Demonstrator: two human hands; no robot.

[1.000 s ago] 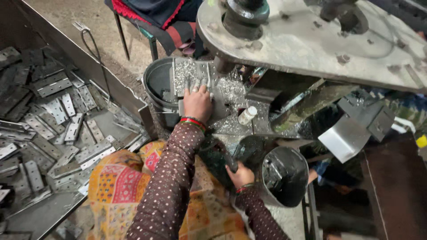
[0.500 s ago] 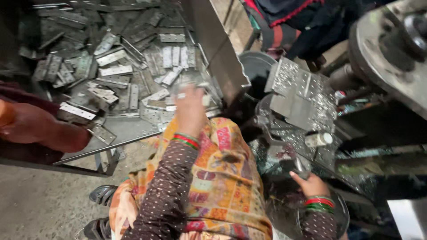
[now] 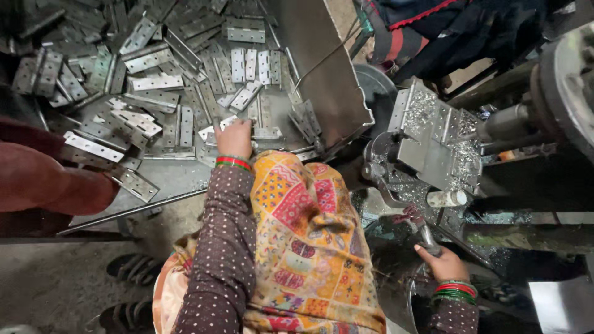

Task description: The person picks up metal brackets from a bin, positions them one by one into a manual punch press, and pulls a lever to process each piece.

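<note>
Reaching into the sheet-metal tray (image 3: 322,93), the left hand (image 3: 235,139) curls its grip over a flat, punched steel hinge plate (image 3: 263,133) at the near edge of a dull grey heap. Down right, the right hand (image 3: 442,263) is wrapped tight round a slim metal lever (image 3: 427,238) beside the shaving-strewn press block (image 3: 433,145).

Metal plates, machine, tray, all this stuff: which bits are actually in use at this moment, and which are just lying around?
In use:
left hand on a hinge plate
right hand gripping the machine lever
pile of hinge plates in the metal tray
drilling jig

Lying about:
small white bottle
sandals
another person's sleeve
</note>
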